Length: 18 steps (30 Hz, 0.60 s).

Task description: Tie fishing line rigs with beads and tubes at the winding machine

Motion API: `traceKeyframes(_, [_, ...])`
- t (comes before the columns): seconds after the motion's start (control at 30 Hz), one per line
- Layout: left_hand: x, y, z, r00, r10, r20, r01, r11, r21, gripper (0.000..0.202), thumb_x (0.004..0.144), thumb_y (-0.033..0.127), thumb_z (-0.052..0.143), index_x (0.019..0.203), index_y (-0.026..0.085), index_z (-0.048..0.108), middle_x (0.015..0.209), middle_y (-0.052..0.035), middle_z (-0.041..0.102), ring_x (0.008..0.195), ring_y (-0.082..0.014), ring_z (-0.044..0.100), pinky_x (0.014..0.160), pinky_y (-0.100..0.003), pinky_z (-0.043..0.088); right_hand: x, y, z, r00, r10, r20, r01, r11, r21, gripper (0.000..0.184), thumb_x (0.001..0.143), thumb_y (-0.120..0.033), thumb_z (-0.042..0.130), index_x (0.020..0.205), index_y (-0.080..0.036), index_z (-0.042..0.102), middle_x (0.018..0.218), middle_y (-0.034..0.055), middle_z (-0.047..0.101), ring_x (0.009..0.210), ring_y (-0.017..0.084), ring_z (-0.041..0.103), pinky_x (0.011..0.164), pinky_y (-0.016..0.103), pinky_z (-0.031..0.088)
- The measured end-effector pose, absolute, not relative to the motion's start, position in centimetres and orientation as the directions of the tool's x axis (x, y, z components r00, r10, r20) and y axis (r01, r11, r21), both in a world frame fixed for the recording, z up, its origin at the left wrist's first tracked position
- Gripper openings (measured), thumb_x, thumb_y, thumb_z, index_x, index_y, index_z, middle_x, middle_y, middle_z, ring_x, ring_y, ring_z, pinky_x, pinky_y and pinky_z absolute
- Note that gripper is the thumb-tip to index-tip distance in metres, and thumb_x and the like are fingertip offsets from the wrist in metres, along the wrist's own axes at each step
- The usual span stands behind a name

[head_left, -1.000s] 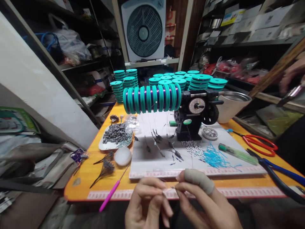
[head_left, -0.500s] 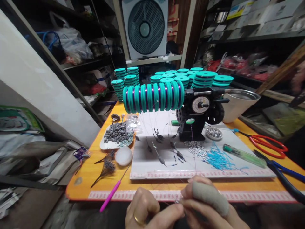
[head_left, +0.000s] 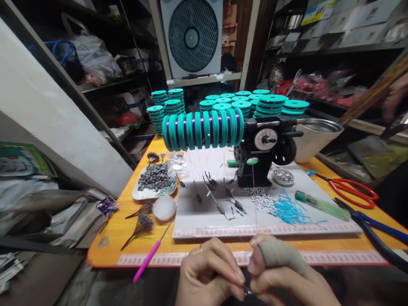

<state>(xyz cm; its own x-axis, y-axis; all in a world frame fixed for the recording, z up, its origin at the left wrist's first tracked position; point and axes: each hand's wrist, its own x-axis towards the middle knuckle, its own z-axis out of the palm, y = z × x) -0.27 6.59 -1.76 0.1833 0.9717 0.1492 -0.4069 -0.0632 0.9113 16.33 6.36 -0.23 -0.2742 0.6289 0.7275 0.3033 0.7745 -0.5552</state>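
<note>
My left hand [head_left: 208,274] and my right hand [head_left: 287,276] meet at the bottom edge, below the orange table's front rim [head_left: 191,259]. Both are pinched together on a tiny item with a thin purple line [head_left: 254,191] that runs up to the black winding machine [head_left: 261,148]. A grey fabric sleeve covers my right index finger [head_left: 280,255]. A ring shows on my left hand. A row of teal spools [head_left: 204,129] wound with purple line sits on the machine's shaft.
On the white board [head_left: 255,221] lie rigged sinkers, small metal pieces and blue tube bits [head_left: 287,208]. A tray of grey sinkers [head_left: 154,178], a pink hook tool [head_left: 148,259], red scissors [head_left: 353,191], blue pliers [head_left: 379,231], a white bowl [head_left: 314,138] and stacked teal spools [head_left: 242,104] surround it. Another person's hand [head_left: 395,100] shows far right.
Both hands have dropped lower and nearer to me, fingertips staying pinched together. The left hand turned so its back and ring show.
</note>
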Motion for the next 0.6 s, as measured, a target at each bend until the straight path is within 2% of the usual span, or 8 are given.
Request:
traceKeyframes(0.1, [-0.8, 7.0, -1.6, 0.262, 0.953, 0.153, -0.428, -0.027, 0.903, 0.004, 0.069, 0.03, 0.082, 0.068, 0.031, 0.078, 0.06, -0.0004, 0.063, 0.06, -0.0102, 0.057, 0.057, -0.021, 0.044, 15.8, 6.1, -0.4, -0.256, 0.642, 0.722, 0.264, 0.765, -0.587, 0.019, 0.096, -0.024, 0.049, 0.082, -0.019, 0.06, 0.073, 0.0036, 0.063, 0.071, 0.013, 0.066, 0.075, 0.022, 0.057])
traceKeyframes(0.2, [-2.3, 6.9, -1.5, 0.242, 0.932, 0.271, -0.339, -0.181, 0.923, 0.011, 0.071, 0.024, 0.081, 0.079, 0.031, 0.078, 0.063, 0.0004, 0.065, 0.062, -0.0114, 0.058, 0.06, -0.022, 0.046, 14.3, 5.7, -1.4, -0.258, 0.606, 0.752, 0.277, 0.792, -0.543, 0.021, 0.097, -0.025, 0.048, 0.081, -0.02, 0.059, 0.072, 0.0018, 0.064, 0.069, 0.013, 0.067, 0.091, 0.031, 0.053])
traceKeyframes(0.3, [-4.5, 6.1, -1.2, 0.18, 0.889, 0.421, -0.226, -0.379, 0.897, 0.02, 0.077, 0.019, 0.075, 0.092, 0.031, 0.073, 0.063, 0.0017, 0.067, 0.059, -0.013, 0.058, 0.057, -0.024, 0.048, 12.5, 5.4, -1.7, -0.275, 0.532, 0.801, 0.28, 0.841, -0.463, 0.025, 0.098, -0.023, 0.048, 0.076, -0.019, 0.061, 0.067, -0.0003, 0.067, 0.062, 0.011, 0.067, 0.089, 0.028, 0.054])
traceKeyframes(0.37, [-6.2, 5.4, -1.2, 0.098, 0.859, 0.503, -0.03, -0.502, 0.864, 0.018, 0.08, 0.015, 0.07, 0.091, 0.029, 0.07, 0.064, 0.0026, 0.066, 0.059, -0.0134, 0.058, 0.056, -0.024, 0.048, 11.5, 5.2, -1.4, -0.283, 0.509, 0.813, 0.3, 0.852, -0.429, 0.027, 0.097, -0.02, 0.049, 0.074, -0.017, 0.062, 0.066, 0.0002, 0.068, 0.061, 0.01, 0.067, 0.084, 0.025, 0.055])
traceKeyframes(0.43, [-7.9, 5.0, -1.4, -0.017, 0.829, 0.559, 0.359, -0.517, 0.777, 0.018, 0.08, 0.012, 0.069, 0.087, 0.028, 0.068, 0.069, 0.0026, 0.066, 0.066, -0.0148, 0.06, 0.063, -0.025, 0.049, 10.9, 5.2, -0.8, -0.304, 0.49, 0.817, 0.329, 0.859, -0.393, 0.024, 0.095, -0.016, 0.052, 0.074, -0.016, 0.063, 0.067, 0.0014, 0.069, 0.062, 0.01, 0.068, 0.082, 0.024, 0.057])
traceKeyframes(0.5, [-9.4, 5.0, -1.8, -0.067, 0.78, 0.622, 0.732, -0.385, 0.562, 0.013, 0.08, 0.018, 0.069, 0.09, 0.026, 0.067, 0.082, -0.0011, 0.068, 0.078, -0.0192, 0.062, 0.074, -0.03, 0.049, 10.8, 5.3, -0.6, -0.307, 0.479, 0.822, 0.361, 0.858, -0.365, 0.02, 0.092, -0.013, 0.055, 0.074, -0.016, 0.063, 0.067, 0.0025, 0.069, 0.064, 0.012, 0.069, 0.081, 0.025, 0.058])
traceKeyframes(0.53, [-9.9, 5.1, -2.1, -0.058, 0.77, 0.635, 0.83, -0.316, 0.459, 0.011, 0.081, 0.025, 0.068, 0.092, 0.024, 0.067, 0.087, -0.004, 0.068, 0.083, -0.0223, 0.063, 0.076, -0.033, 0.049, 10.8, 5.3, -0.6, -0.317, 0.478, 0.819, 0.37, 0.857, -0.358, 0.018, 0.091, -0.012, 0.056, 0.075, -0.016, 0.063, 0.067, 0.0028, 0.069, 0.065, 0.012, 0.069, 0.081, 0.025, 0.058])
traceKeyframes(0.6, [-11.0, 5.3, -2.6, -0.031, 0.781, 0.624, 0.916, -0.228, 0.331, 0.017, 0.086, 0.034, 0.059, 0.096, 0.021, 0.064, 0.09, -0.0083, 0.069, 0.085, -0.0264, 0.064, 0.075, -0.038, 0.051, 10.9, 5.3, -1.0, -0.3, 0.487, 0.82, 0.372, 0.851, -0.37, 0.016, 0.089, -0.011, 0.057, 0.076, -0.016, 0.062, 0.067, 0.0029, 0.067, 0.066, 0.013, 0.068, 0.078, 0.025, 0.058])
